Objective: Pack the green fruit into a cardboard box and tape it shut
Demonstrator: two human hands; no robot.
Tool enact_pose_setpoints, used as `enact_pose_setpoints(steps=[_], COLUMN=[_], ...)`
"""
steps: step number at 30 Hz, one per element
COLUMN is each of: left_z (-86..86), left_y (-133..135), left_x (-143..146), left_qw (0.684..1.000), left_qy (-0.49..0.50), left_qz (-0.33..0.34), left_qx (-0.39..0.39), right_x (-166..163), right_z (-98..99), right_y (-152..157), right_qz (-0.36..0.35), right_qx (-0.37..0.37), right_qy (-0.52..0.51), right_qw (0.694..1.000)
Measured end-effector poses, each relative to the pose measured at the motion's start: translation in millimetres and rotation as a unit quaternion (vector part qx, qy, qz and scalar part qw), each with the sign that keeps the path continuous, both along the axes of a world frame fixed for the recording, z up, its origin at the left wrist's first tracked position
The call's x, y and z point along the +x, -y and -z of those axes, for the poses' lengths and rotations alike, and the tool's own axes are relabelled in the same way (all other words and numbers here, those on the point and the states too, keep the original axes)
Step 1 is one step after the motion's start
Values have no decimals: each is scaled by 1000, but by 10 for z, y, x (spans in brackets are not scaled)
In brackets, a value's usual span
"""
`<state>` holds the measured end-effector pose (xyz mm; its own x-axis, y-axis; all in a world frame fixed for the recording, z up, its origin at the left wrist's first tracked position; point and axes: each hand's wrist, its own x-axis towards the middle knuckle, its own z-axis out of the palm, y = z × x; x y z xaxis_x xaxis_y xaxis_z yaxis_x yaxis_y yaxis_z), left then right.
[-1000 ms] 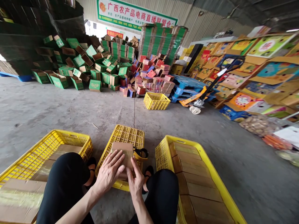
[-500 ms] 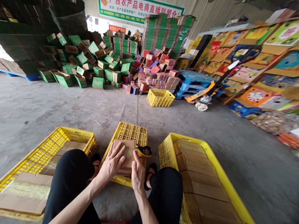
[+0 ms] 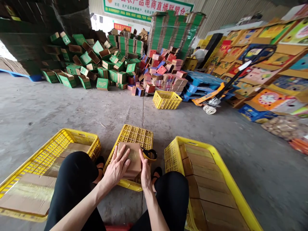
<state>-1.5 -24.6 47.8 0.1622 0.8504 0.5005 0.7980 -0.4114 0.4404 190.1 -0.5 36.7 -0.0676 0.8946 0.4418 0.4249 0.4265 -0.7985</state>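
A small brown cardboard box (image 3: 132, 162) with shiny clear tape over its top sits on an upturned yellow plastic crate (image 3: 136, 133) between my knees. My left hand (image 3: 117, 166) lies on the box's upper left part, its fingers spread. Along the right side of the box, my right hand (image 3: 145, 171) rests flat with fingers stretched out. A tape dispenser (image 3: 150, 154), black and yellow, lies on the crate just right of the box, close to my right fingertips. The box's lower left side is hidden by my left hand.
At my left, a yellow crate (image 3: 55, 146) holds several flat cardboard pieces or boxes. The right yellow crate (image 3: 222, 157) holds rows of taped boxes. Farther off are another yellow crate (image 3: 167, 100), a pallet jack (image 3: 215, 96), blue pallets (image 3: 201, 80) and heaped green cartons (image 3: 103, 84).
My right hand has turned from pointing at the box's edge to lying flat against its right side. My left hand stays spread on top. The view has shifted slightly.
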Motion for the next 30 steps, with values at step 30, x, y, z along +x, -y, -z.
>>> enact_pose_setpoints(steps=[30], left_z=[132], left_y=[102], left_x=[-38], left_qw=[990], left_qy=[127], left_qz=[-36], left_qx=[-41], right_x=[-15], right_z=[-36], right_y=[191], right_qz=[-55], right_qx=[-126], right_qy=[-102], right_qw=[985])
